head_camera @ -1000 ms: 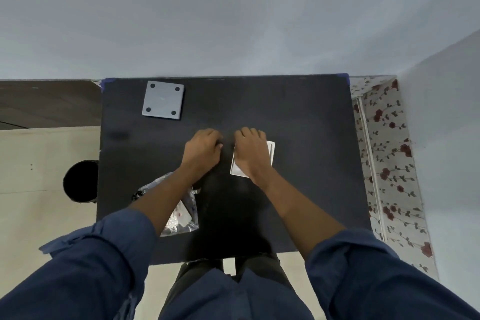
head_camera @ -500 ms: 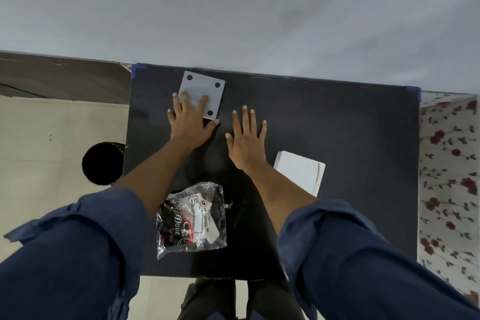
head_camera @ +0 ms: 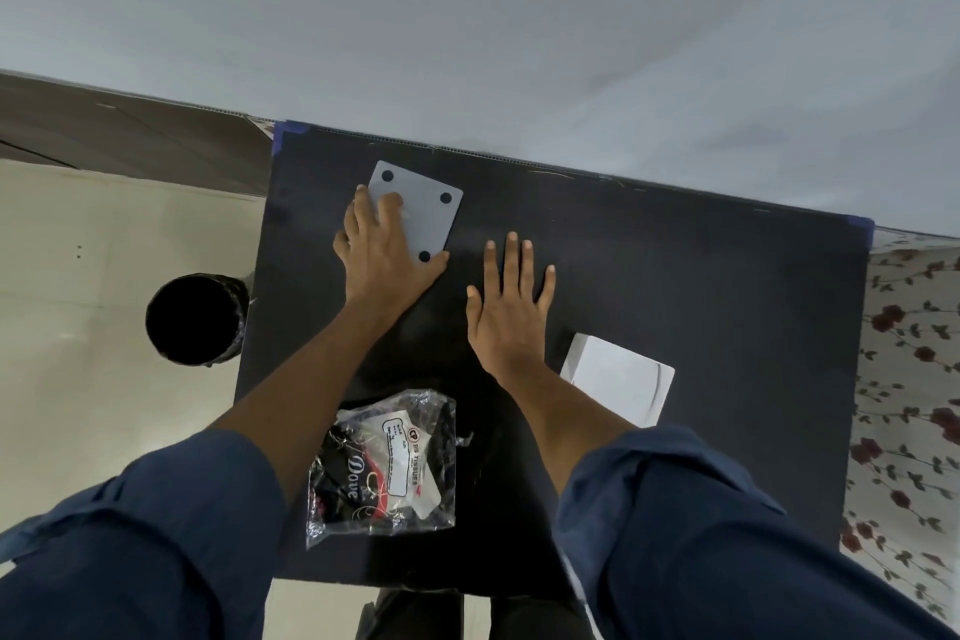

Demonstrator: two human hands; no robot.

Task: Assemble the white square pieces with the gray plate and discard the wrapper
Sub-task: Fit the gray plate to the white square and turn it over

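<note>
The left hand (head_camera: 387, 250) lies spread over the near left part of the gray plate (head_camera: 423, 211), fingers flat on its face and thumb along its near edge; three of its dark corner holes show, the fourth hidden under the palm. The right hand (head_camera: 511, 299) rests open and flat on the bare counter (head_camera: 701, 286), just right of the plate, holding nothing. The white piece (head_camera: 621, 382) sits well right of the plate and nearer the person, beside the right forearm. The wrapper (head_camera: 387, 468) lies nearer still, almost straight back from the plate, and a dark bin (head_camera: 192, 320) stands on the floor left of the plate.

The step looks like fetching the plate. It is thin and flat, so I would slide it toward the white piece under steady palm pressure, or drag it until a finger can hook an edge, and keep it square for mating.

Half a second ago the left hand only touched the plate's near edge with all four holes showing; now it covers more of it. The right hand, white piece and wrapper lie as before.
</note>
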